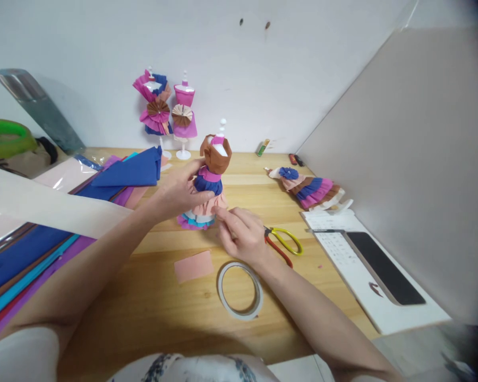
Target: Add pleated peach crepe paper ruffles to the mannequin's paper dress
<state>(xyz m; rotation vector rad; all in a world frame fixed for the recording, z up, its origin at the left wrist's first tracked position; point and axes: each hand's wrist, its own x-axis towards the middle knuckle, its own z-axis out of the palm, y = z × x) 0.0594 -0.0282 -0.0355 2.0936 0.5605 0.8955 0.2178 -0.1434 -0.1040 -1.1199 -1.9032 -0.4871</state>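
A small mannequin in a layered crepe-paper dress (208, 183) stands upright on the table in front of me. Its bodice is brown, its waistband magenta, and its skirt tiers run blue, peach, white, turquoise and purple. My left hand (181, 192) is wrapped round the dress from the left, thumb across the front of the skirt. At the right side of the peach tier, the fingers of my right hand (242, 229) are pinched together on the ruffle's edge. Below lie a peach paper rectangle (194, 266) and a roll of tape (258, 297). Scissors (287, 241) with yellow and red handles rest behind my right wrist.
Two dressed mannequins (158, 109) stand against the wall, and another dressed mannequin (310, 187) lies at right. Coloured paper sheets (127, 168) cover the left side. A phone (384, 265) lies on a white board (366, 313) by the partition. A glue stick (263, 147) is at the back.
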